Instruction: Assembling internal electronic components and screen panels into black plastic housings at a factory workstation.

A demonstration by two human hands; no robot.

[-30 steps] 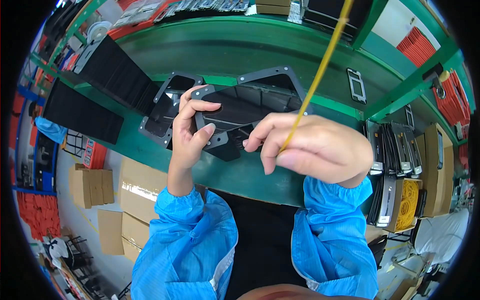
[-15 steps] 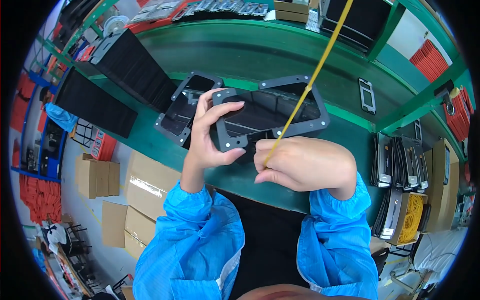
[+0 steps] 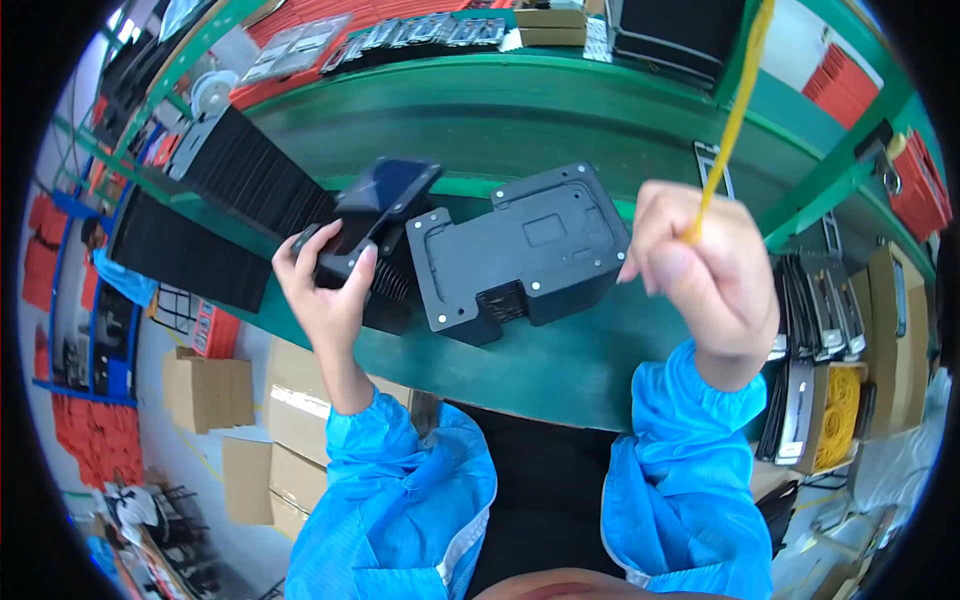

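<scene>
Left hand (image 3: 328,308) shifted left, half-curled, gripping tilted glossy black panel (image 3: 394,186), long axis near-left to far-right; right hand (image 3: 715,265), farther off, pinches yellow cord (image 3: 736,122).

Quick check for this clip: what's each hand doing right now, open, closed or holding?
Left hand: holding a dark framed panel, thumb and fingers around its edges.
Right hand: closed, holding a yellow cord.

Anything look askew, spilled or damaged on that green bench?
Only one thing looks askew: the glossy black flat panel in the person's left hand tilts, out of line with the matte dark-grey notched stack beside it; probably just from handling. No spill or damage is visible.
</scene>
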